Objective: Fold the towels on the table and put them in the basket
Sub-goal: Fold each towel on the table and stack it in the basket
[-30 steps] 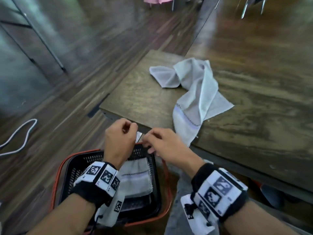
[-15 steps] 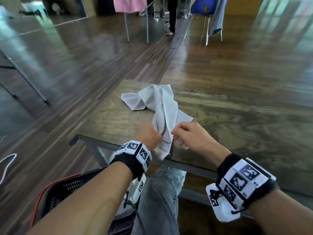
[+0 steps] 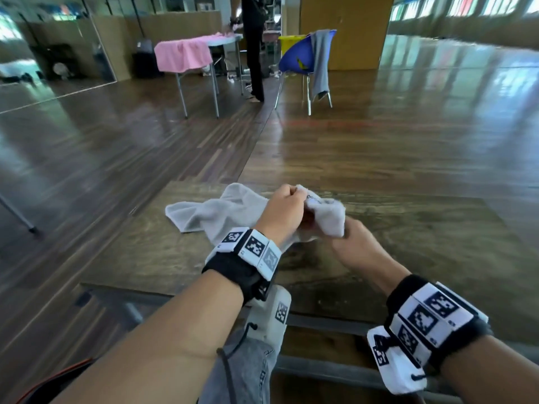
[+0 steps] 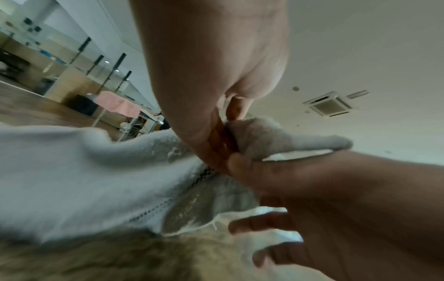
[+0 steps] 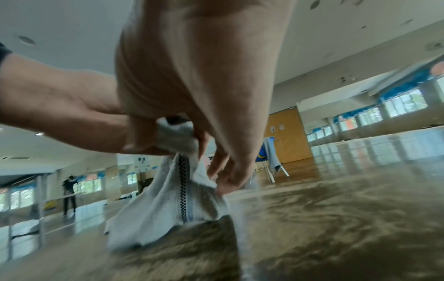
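A crumpled white towel [image 3: 221,212] with a dark dotted hem band lies on the wooden table [image 3: 408,243]. My left hand [image 3: 284,208] pinches one end of it and holds that end up off the table. My right hand [image 3: 347,237] grips the same lifted end just below, the cloth draping over its fingers. In the left wrist view the towel [image 4: 72,171] spreads to the left and both hands meet on it. In the right wrist view the towel [image 5: 177,199] hangs from the two hands down to the table. Only an orange rim piece of the basket [image 3: 55,377] shows at bottom left.
The table's near edge [image 3: 175,290] runs just before my knees in grey jeans [image 3: 242,371]. Beyond the table are a folding table with a pink cloth [image 3: 183,55], a blue chair [image 3: 303,56] with a grey garment, and a standing person [image 3: 253,45].
My hands left the basket with its folded towel, rose to the table and took hold of the crumpled towel's near end, lifting it. The head view tilted up, so the basket dropped almost out of view.
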{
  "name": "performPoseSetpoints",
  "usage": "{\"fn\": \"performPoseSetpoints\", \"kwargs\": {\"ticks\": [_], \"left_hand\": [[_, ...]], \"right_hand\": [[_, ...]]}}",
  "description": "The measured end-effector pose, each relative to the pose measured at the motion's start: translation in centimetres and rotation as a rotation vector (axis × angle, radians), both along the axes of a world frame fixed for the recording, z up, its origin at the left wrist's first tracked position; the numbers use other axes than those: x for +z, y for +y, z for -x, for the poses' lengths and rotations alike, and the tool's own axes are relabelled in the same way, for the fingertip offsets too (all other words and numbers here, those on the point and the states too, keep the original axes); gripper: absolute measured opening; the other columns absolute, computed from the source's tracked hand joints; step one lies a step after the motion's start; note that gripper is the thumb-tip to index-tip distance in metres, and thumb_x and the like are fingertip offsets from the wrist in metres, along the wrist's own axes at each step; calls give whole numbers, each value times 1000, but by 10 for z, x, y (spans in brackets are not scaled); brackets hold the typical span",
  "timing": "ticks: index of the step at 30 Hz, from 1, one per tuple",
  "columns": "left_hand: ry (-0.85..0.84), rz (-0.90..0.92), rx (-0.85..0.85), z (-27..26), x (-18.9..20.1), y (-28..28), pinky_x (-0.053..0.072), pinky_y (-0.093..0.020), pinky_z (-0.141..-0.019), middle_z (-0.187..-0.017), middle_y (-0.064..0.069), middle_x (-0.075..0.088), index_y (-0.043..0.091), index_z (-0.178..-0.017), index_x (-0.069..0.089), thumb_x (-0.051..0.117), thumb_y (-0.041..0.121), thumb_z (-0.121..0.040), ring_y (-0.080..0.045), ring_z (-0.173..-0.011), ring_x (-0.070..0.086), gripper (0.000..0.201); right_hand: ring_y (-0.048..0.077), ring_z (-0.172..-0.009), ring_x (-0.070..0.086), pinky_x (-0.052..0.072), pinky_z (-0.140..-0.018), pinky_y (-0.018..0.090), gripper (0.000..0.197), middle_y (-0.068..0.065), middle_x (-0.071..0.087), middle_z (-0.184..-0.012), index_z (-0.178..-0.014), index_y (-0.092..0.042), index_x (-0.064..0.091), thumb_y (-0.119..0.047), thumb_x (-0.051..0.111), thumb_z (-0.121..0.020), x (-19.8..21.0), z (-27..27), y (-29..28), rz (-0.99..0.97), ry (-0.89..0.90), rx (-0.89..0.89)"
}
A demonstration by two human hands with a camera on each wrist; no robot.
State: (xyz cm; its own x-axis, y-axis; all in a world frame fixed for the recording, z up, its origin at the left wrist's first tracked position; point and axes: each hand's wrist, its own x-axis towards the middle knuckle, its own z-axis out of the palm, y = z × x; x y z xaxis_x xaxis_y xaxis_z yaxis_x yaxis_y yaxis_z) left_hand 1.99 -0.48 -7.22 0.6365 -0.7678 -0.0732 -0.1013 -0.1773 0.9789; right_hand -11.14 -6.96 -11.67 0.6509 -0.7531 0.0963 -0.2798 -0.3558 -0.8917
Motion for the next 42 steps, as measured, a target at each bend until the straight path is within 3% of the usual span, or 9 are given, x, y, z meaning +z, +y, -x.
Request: {"fn": "performPoseSetpoints", "kwargs": {"ticks": [5, 8, 13, 15, 18, 21, 27, 33, 42], "left_hand": [[142, 150, -93, 28, 35, -10, 55, -37, -67, -91, -19, 68, 7, -95, 61, 44, 16, -104, -30, -71, 65, 22], [-187, 97, -19, 30, 45, -12, 53, -36, -74, -103, -8, 63, 12, -108, 54, 58, 12, -96, -21, -86, 62, 12], [-660, 289, -378, 38, 72, -15, 43, -24, -102, -144, 5, 42, 33, -141, 45, 66, 2, -78, -4, -130, 42, 74], [-815, 233, -534, 45, 84, -22, 38, -28, -110, -148, 2, 39, 33, -144, 44, 68, 1, -76, -9, -136, 38, 79], [-1011, 170, -584, 52, 98, -30, 39, -35, -107, -131, -8, 56, 19, -125, 65, 77, 8, -75, -21, -126, 51, 52], [-1145, 116, -437, 54, 106, -32, 49, -37, -89, -103, -8, 65, 18, -89, 75, 77, 30, -77, -26, -101, 61, 18], [-1109, 144, 5, 35, 120, -31, 31, -30, -57, -59, 4, 44, 17, -51, 36, 72, 29, -74, -27, -66, 47, 45], [-1171, 152, 147, 12, 110, -10, 37, -36, -53, -57, 0, 45, 17, -61, 33, 69, 41, -80, -35, -65, 49, 48], [-833, -84, -35, -46, 13, 19, 26, -33, -54, -60, -2, 45, 12, -63, 44, 64, 12, -84, -20, -58, 40, 30]], "right_hand": [[6, -69, 61, 50, -60, 21, 18, -10, 71, -74, -88, -13, 71, -8, 56, -97, 30, 32, -44, 89, -147, -189], [-2, -53, 45, 37, -49, 15, 26, -15, 55, -58, -80, -8, 63, -25, 59, -100, 57, 51, -61, 231, -137, -188], [2, -51, 31, 28, -47, 17, 49, -15, 33, -54, -63, -16, 39, -39, 65, -97, 94, 72, -60, 357, -69, -74], [0, -60, 44, 39, -59, 16, 36, -10, 51, -60, -69, -13, 60, -32, 66, -98, 106, 77, -55, 381, -65, 62], [2, -81, 61, 50, -80, 22, 12, 0, 77, -89, -94, -19, 80, -24, 69, -97, 120, 86, -48, 372, -76, 169], [1, -76, 61, 49, -74, 24, 9, -9, 74, -84, -97, -21, 79, -19, 71, -93, 127, 95, -49, 435, -110, 120], [23, -63, 58, 40, -55, 33, 24, -5, 56, -59, -64, -28, 63, -29, 65, -88, 125, 116, -64, 518, 389, -100], [21, -70, 59, 45, -60, 35, 17, -9, 65, -73, -86, -33, 60, -49, 65, -79, 135, 116, -69, 682, 113, -431], [17, -63, 52, 40, -63, 34, 20, -1, 61, -72, -76, -18, 62, -27, 65, -93, 64, 88, -61, 338, 568, 325]]}}
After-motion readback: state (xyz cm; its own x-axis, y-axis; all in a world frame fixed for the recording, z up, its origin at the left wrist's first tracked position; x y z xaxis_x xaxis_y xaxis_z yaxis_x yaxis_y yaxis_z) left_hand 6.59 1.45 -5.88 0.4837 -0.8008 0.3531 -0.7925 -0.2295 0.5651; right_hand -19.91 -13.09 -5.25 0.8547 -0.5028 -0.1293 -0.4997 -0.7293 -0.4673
